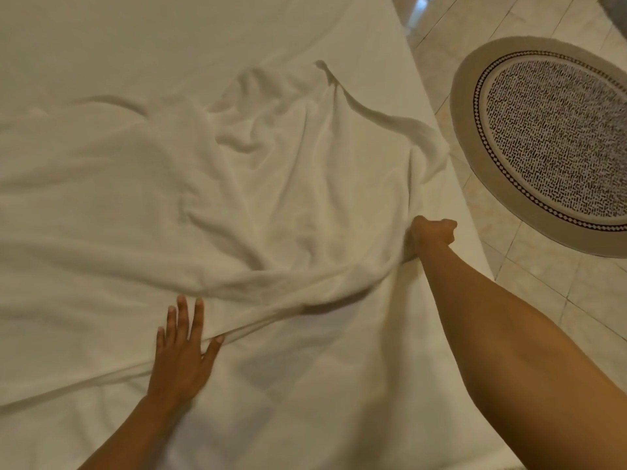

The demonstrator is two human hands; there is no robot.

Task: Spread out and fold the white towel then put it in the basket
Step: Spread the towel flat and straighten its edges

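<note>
The towel [237, 184] lies rumpled across a white bed [101, 45], covering most of the middle and left of the view. It is only partly spread: deep folds run across it, a bunched ridge rises near its far middle, and a twisted corner sticks up at its far right. Its right edge curls in a thick roll close to the bed's right side. Its near edge runs in a long fold from the lower left up toward the right.

The right hand [431, 235] is at the towel's right edge, near the bed's right side. Its fingers are curled tight into a fist round a gather of cloth, so this grip has hold of the towel. Creases fan out from that point toward the left and far side.

The left hand [183, 347] lies flat at the towel's near edge, fingers straight and spread, palm down. The fingertips rest on the fold of the edge and the thumb points right, just touching the fold. This grip is wide open and holds nothing; it only presses on the cloth.

To the right of the bed is a tiled floor [543, 293] with an oval rug [549, 137] on it, pale at the border and dark-speckled in the middle.
</note>
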